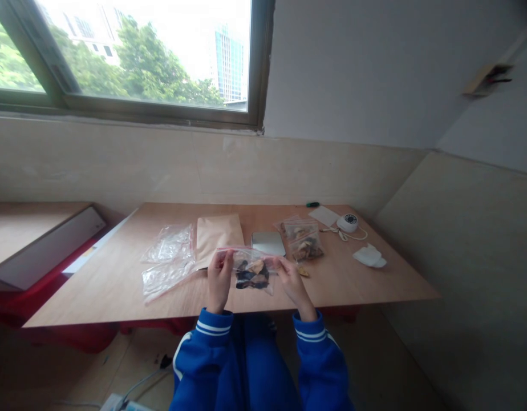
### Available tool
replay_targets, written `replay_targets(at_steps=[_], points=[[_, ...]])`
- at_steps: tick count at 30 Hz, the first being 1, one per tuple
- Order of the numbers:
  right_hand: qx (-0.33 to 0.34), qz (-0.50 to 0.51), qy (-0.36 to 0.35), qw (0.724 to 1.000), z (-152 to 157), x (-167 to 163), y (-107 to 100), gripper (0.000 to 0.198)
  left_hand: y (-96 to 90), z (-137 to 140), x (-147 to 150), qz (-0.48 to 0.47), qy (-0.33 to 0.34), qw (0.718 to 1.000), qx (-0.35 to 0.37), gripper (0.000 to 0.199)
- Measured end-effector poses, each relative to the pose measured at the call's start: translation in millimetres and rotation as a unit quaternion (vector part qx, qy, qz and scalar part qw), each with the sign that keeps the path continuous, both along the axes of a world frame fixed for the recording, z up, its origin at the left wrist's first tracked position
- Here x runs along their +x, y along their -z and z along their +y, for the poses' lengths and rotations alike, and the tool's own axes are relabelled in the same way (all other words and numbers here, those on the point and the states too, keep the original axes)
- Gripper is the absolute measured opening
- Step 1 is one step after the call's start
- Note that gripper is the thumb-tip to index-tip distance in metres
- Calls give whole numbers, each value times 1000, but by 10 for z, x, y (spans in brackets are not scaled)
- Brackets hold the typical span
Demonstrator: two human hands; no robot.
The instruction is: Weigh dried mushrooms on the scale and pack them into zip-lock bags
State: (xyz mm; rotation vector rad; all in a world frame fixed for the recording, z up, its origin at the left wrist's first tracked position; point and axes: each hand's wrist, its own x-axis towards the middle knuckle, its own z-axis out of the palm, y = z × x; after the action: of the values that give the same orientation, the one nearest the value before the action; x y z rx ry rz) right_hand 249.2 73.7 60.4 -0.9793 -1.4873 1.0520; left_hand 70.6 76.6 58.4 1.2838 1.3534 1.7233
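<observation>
A clear zip bag [253, 275] hangs between my two hands near the table's front edge, with dark and tan dried pieces inside it. My left hand [219, 277] pinches the left end of its pinkish top strip. At the other end of that strip, my right hand [291, 282] has its fingers closed on the plastic. Just behind the bag lies a flat silver-topped scale [268, 243], partly covered by it. A brown paper bag [218, 235] is flat on the table beyond my left hand. To the right are filled zip bags [306, 242] of similar dried pieces.
Clear plastic bags [169, 257] lie on the table's left. A small yellowish piece [303, 272] is near my right hand. Farther right are a white dome camera [347, 222] with its cable, a crumpled tissue [370, 256], a white paper [324, 216] and a green-handled tool [313, 204].
</observation>
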Motion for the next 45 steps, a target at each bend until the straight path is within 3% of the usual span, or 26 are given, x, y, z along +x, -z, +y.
replay_targets(at_steps=[3, 6, 10, 14, 25, 32, 36, 40, 42, 45], points=[[-12, 20, 11, 1000, -31, 21, -36, 35, -21, -37, -29, -12, 14, 1000, -7, 35], [-22, 64, 89, 994, -83, -18, -22, 30, -21, -80, 2, -68, 37, 997, -27, 36], [-32, 148, 210, 966, -155, -78, 72, 29, 5, -126, 80, -132, 64, 989, -24, 28], [-35, 149, 266, 952, -183, -69, 121, 34, 22, -131, 92, -138, 67, 988, -24, 27], [56, 37, 254, 965, -194, -12, 14, 27, -52, -194, -53, -108, 50, 992, -43, 32], [65, 33, 253, 965, -242, 48, -85, 24, -190, -257, -262, 7, 87, 995, -40, 25], [69, 10, 232, 970, -194, 46, -110, 27, -269, -252, -264, 19, 44, 999, -19, 23], [145, -96, 268, 948, -62, -46, -171, 30, -280, -181, -151, 35, 35, 999, 3, 22], [193, -157, 216, 944, -10, -132, -234, 30, -277, -148, -88, 76, 44, 996, 26, 19], [203, -202, 83, 954, 48, -253, -327, 19, -280, -121, -37, 138, 55, 987, 58, 16]])
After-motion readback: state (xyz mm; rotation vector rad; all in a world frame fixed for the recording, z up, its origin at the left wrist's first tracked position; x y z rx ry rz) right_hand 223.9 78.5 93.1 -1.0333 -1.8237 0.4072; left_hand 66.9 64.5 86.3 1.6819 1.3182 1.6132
